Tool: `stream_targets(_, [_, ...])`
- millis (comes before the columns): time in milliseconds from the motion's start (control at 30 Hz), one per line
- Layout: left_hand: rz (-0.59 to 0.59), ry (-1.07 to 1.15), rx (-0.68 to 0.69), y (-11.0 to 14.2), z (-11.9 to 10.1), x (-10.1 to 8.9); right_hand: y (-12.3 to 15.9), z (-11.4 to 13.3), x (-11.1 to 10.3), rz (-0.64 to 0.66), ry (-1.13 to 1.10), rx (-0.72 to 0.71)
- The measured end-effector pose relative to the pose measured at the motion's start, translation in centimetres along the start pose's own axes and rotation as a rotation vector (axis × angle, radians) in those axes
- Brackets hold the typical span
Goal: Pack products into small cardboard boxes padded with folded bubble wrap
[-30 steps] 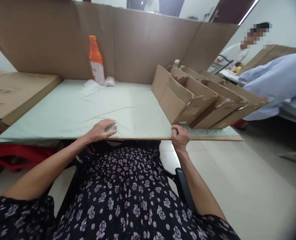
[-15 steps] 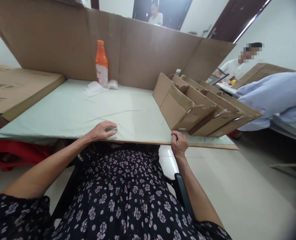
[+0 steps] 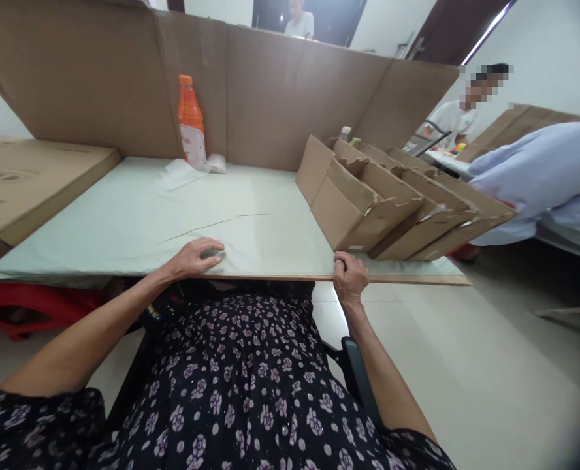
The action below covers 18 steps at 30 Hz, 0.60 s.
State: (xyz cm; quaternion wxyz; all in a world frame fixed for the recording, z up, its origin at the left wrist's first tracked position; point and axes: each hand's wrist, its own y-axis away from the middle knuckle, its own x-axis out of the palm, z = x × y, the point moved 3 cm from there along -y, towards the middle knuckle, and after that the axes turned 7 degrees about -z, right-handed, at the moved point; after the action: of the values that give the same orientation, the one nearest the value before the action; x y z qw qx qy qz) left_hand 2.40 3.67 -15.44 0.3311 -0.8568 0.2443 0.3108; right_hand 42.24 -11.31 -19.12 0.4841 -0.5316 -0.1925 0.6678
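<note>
My left hand (image 3: 196,257) rests on the pale green tabletop (image 3: 270,241) close to its front edge. Its fingers are stretched out with thumb and fingers apart, and nothing is in it. At the front edge further right lies my right hand (image 3: 351,274), its fingers curled in and the palm side hidden. I see no object in it. Just beyond that hand stand several open cardboard holders (image 3: 343,212) side by side, the nearest corner almost at my knuckles.
An orange bottle (image 3: 191,124) stands at the back beside crumpled white tissue (image 3: 182,174) and a white roll (image 3: 216,163). Cardboard panels (image 3: 280,98) wall the rear. A flat carton (image 3: 45,176) lies left, above a red stool (image 3: 35,310). Other people are beyond and at right.
The view has shifted slightly, so the bottle and panels sit a little further left and higher in the picture. Both hands keep their places and shapes on the table.
</note>
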Motion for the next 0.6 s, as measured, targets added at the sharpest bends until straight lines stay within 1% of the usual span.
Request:
stream_targets(267, [0.006,0.024,-0.023,0.13,0.13,-0.04,0.13,-0.20,0.15,0.030,0.006,0.011])
stream_targets(600, [-0.002,0.010,-0.026,0.32,-0.16,-0.25,-0.12,0.62,-0.32,0.011,-0.011,0.028])
